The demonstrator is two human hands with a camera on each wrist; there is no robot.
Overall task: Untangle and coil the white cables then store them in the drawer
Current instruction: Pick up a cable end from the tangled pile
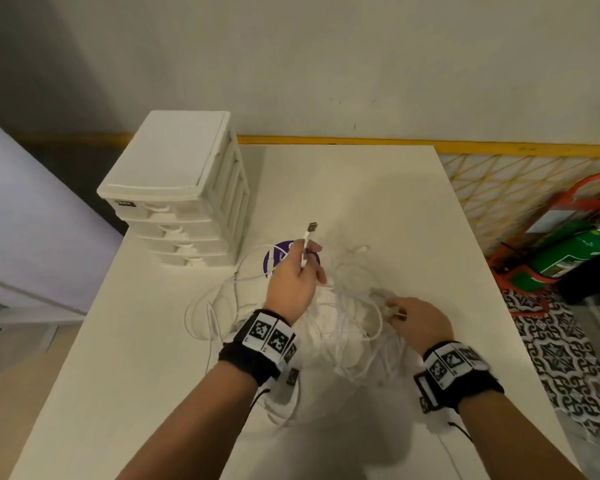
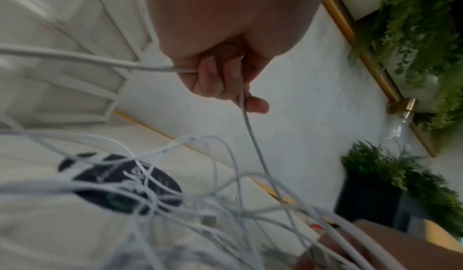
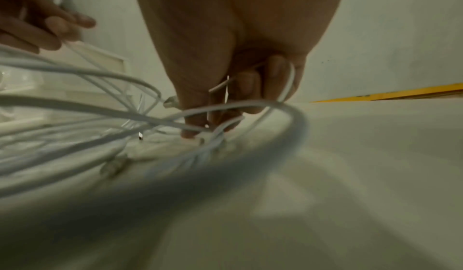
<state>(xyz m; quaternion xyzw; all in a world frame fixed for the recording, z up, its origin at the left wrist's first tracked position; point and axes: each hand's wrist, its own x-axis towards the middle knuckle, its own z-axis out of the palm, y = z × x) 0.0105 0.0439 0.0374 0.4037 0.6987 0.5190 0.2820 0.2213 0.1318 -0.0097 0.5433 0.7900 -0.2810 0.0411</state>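
while both forearms reach over the white table [image 1: 378, 188], the tangle of white cables [image 1: 340, 327] lies between the wrists. left hand [image 1: 293, 278] is raised, fingers curled round one cable, its usb plug [image 1: 311, 227] sticking up past them. right hand [image 1: 420, 322], low, pinches a connector [image 1: 394, 311] at the tangle's edge.

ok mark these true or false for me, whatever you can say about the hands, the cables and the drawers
1. The left hand holds a cable end with its plug pointing up. True.
2. The right hand is empty. False: it grips cable from the tangled white cables.
3. The drawer unit has an open drawer. False: all are shut.
4. The cables lie on the white table. True.
5. A purple sticker lies partly under the cables. True.
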